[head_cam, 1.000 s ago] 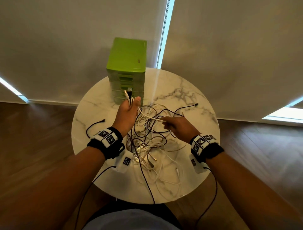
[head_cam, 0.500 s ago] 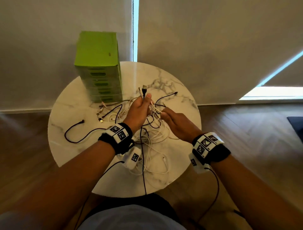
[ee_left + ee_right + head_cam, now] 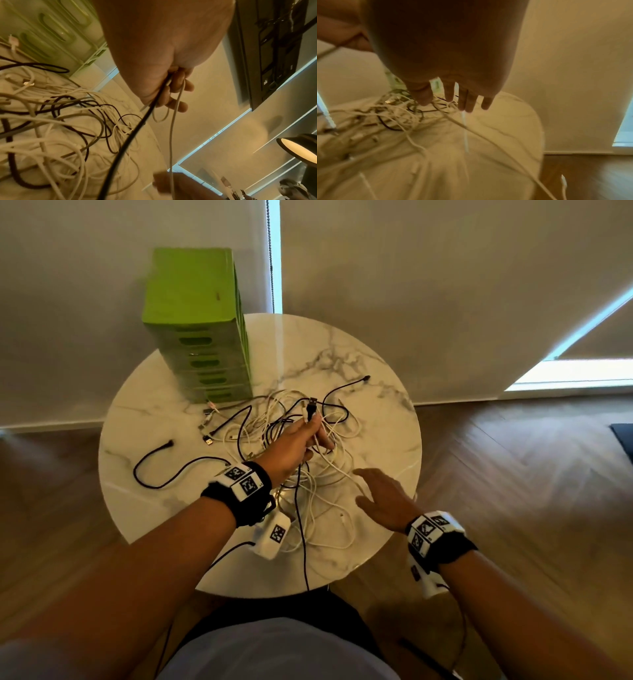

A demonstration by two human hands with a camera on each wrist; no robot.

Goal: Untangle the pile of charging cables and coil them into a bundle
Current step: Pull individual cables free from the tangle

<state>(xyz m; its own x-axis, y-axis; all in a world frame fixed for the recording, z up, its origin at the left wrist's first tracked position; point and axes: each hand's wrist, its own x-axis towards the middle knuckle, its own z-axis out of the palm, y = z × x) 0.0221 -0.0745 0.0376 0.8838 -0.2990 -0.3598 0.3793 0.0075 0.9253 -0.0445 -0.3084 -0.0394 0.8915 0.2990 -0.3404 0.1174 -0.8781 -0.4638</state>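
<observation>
Our left hand (image 3: 294,445) grips a few cable ends, right hand (image 3: 383,498) spread empty, the cable pile (image 3: 308,474) mostly tangled, nothing coiled.

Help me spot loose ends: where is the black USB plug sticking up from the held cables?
In the head view the black USB plug stands just above the left hand, near the table's middle, right of the green drawer unit.

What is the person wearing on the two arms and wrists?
Both forearms are bare, without sleeves. Each wrist has a black band carrying a white block printed with square black-and-white markers. Under each wrist hangs a small white camera unit, also with a marker, and a thin black wire runs from it toward the body.
</observation>
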